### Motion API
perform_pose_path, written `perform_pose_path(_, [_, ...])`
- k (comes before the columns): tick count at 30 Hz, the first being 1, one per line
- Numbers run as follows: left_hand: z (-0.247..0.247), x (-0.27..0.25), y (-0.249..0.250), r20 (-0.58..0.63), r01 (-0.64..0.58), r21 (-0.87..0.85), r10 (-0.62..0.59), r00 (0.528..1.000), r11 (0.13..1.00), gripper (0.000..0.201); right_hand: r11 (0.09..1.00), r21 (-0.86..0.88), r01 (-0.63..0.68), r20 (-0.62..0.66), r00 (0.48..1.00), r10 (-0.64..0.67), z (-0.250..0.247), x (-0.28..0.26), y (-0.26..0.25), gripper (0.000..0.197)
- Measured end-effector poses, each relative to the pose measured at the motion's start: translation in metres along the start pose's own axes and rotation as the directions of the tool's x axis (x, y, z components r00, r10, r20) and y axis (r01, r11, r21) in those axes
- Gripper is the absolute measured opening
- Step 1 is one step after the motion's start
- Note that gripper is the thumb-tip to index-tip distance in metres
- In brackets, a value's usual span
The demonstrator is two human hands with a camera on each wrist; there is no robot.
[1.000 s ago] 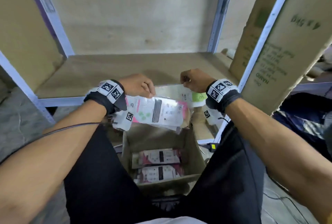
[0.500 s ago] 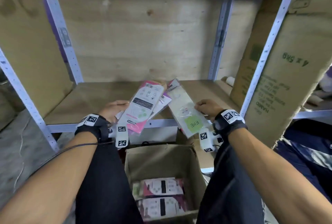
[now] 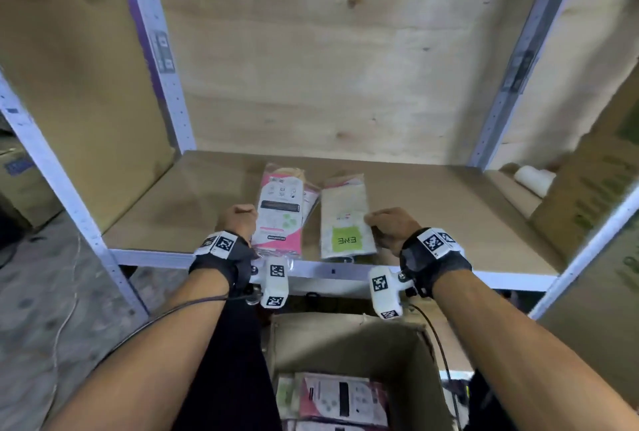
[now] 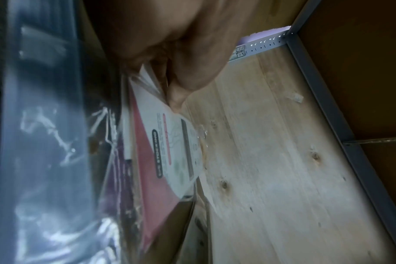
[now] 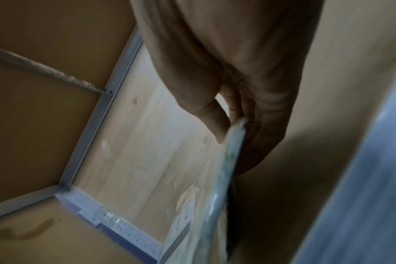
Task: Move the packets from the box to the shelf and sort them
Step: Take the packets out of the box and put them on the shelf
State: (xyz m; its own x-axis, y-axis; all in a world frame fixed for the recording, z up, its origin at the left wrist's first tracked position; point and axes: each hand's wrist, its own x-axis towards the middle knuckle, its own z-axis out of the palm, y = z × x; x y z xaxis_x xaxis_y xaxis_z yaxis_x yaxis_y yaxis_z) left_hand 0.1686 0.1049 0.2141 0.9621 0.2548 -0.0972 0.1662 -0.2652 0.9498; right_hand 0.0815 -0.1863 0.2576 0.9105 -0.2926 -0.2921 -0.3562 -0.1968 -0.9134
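My left hand pinches the near left edge of a small stack of pink-and-white packets that lies on the wooden shelf. In the left wrist view its fingers close on the pink packets. My right hand grips the right edge of a clear packet with a green label, just right of the pink stack. The right wrist view shows thumb and fingers pinching that clear packet. Below, the open cardboard box holds more pink packets.
Grey metal uprights frame the shelf, with a plywood back wall. A large cardboard carton and a white roll sit at the shelf's right end. The shelf's front rail runs just under my wrists.
Both hands rose from the box and carried their packets forward. The packets, tilted in the air half a second ago, now lie side by side on the shelf board.
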Motion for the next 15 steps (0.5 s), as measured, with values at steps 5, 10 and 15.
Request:
perform_pose_path(5, [-0.007,0.04,-0.002,0.045,0.019,0.009,-0.019,0.999,1.0,0.025,1.0,0.015,-0.007,0.076,0.997,0.006,0.058,0.038,-0.028,0.018])
perform_pose_path(10, [-0.025,0.076,0.0,-0.039,-0.042,0.092,0.046,0.998,0.995,0.022,1.0,0.018,-0.018,0.106,0.994,0.016,0.106,0.069,-0.05,0.022])
perform_pose_path(15, [-0.068,0.136,0.014,-0.144,-0.079,0.239,0.116,0.983,0.968,0.032,0.999,-0.04,0.026,0.208,0.978,-0.017,0.176,0.129,-0.087,0.022])
